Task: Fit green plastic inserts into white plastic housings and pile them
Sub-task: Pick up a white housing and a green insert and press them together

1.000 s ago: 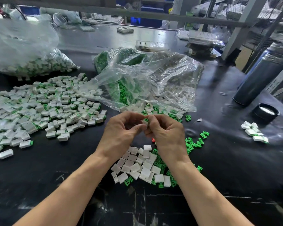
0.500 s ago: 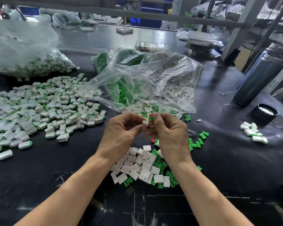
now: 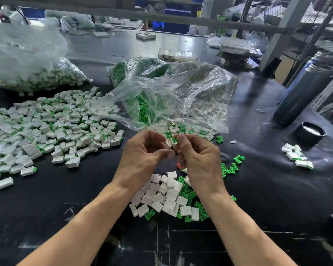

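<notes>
Pinching a white housing (image 3: 169, 143) in left hand (image 3: 145, 153) fingertips, open end turned toward 3 o'clock to meet the green insert (image 3: 174, 140) nipped by right hand (image 3: 197, 154). Both raised above the black table (image 3: 46, 217), probably for alignment. Directly beneath, toward 6 o'clock, loose housings and inserts (image 3: 169, 196) within easy reach. At 9 o'clock, assembled pieces (image 3: 52, 127) spread apart from raw stock. At 12 o'clock, clear supply bags (image 3: 173, 96) gaping open for refills.
</notes>
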Available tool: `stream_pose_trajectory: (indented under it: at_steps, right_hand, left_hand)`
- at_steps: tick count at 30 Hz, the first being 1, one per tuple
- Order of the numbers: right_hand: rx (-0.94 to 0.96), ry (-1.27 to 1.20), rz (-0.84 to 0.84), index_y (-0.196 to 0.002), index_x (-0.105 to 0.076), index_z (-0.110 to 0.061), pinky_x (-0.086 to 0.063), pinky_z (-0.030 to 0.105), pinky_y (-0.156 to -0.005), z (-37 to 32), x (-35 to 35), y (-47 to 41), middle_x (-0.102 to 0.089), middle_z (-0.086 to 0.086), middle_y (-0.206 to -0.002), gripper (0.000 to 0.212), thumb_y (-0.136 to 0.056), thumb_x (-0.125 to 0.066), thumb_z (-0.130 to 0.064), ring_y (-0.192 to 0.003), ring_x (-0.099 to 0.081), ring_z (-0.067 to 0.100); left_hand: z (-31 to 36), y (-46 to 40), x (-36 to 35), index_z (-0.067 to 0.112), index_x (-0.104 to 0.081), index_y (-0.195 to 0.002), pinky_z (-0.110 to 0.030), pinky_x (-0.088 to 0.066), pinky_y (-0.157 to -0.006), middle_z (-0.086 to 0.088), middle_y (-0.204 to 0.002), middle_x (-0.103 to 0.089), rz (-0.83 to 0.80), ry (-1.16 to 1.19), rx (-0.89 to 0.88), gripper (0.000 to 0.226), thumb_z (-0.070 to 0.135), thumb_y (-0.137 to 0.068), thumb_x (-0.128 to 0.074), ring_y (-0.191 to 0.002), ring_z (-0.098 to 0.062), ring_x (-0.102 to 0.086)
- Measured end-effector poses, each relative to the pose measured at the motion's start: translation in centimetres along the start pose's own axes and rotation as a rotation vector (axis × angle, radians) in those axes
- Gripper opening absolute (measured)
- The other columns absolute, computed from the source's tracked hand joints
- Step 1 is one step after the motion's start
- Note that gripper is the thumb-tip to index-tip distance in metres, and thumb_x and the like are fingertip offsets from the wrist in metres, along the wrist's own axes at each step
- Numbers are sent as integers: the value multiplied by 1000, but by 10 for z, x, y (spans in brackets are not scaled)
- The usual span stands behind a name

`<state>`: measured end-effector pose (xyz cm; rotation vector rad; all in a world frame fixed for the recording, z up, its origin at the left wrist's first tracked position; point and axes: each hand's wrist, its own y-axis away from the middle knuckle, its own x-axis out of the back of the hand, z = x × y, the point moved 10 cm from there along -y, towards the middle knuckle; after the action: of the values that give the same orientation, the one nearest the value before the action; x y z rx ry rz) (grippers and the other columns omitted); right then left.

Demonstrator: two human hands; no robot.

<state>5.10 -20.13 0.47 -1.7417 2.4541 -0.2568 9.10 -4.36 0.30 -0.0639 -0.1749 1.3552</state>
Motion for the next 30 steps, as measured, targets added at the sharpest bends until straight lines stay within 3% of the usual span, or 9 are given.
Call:
stream_pose_trajectory:
  at_steps: [2,6,10,15,18,20,23,28,30]
  right_hand:
    - [7,-10,-4,-88,-75,-18,-53,37,-48,-1,0,0,-65,-7,-61,16,-101,-66,-23,-53,-58,11]
    - [18,0,-33,-90,-76,-24,-55,34,-58,-4,-3,1,-70,-7,-67,12,-98,-68,-27,-64,-64,9]
    - [6,-5,-49,-85,-77,-26,-56,46,-66,-1,-6,1,-75,5,-79,16,-98,-69,-25,-76,-71,30]
    - [-10,23,-70,-86,-76,-24,-57,53,-69,2,-7,0,-72,-6,-73,17,-100,-67,-20,-71,-65,15]
    - [-4,41,-83,-89,-77,-19,-57,57,-74,4,-7,0,-75,3,-80,15,-100,-67,-20,-77,-68,30]
    - [1,64,-91,-90,-77,-17,-57,53,-77,4,-7,0,-76,4,-83,15,-100,-67,-19,-80,-69,29]
    - [-2,95,-91,-89,-77,-19,-56,48,-69,4,-6,1,-72,-5,-76,15,-100,-67,-20,-70,-63,12]
    - [10,172,-46,-93,-76,-23,-55,34,-67,5,1,-2,-75,-6,-83,11,-99,-69,-28,-73,-65,10]
    - [17,201,-42,-95,-76,-24,-57,37,-70,4,1,-1,-75,-5,-86,9,-99,-70,-29,-77,-68,13]
  left_hand:
    - [0,0,-2,18,-72,-94,-18,-54,-66,4,-81,-74,-9,-8,5,31,22,-67,-88,-74,-8,-67]
    - [1,0,-4,16,-74,-89,-14,-51,-65,3,-78,-74,-31,-45,-24,22,13,-73,-89,-71,-4,-67]
    - [4,1,-5,19,-72,-86,-10,-48,-61,12,-71,-71,-33,-43,-43,21,14,-73,-88,-66,2,-63]
    - [3,0,-4,14,-72,-87,-11,-48,-59,9,-73,-72,-37,-2,-31,20,8,-75,-86,-65,1,-62]
    - [0,-1,-2,15,-74,-83,-16,-48,-57,3,-74,-72,-30,2,-8,15,9,-76,-86,-64,-3,-60]
    - [-4,-2,0,16,-74,-80,-20,-49,-54,-3,-74,-71,-25,9,21,13,12,-77,-86,-62,-8,-58]
    - [-10,-1,-2,12,-74,-83,-22,-50,-52,-8,-71,-69,-44,71,60,11,12,-78,-84,-58,-14,-56]
    - [-10,-2,-1,10,-73,-89,-22,-53,-55,3,-64,-67,-32,60,58,4,7,-89,-76,-56,-11,-58]
    - [-10,-2,0,10,-73,-91,-23,-53,-55,4,-66,-67,-31,45,61,3,8,-90,-75,-58,-12,-58]
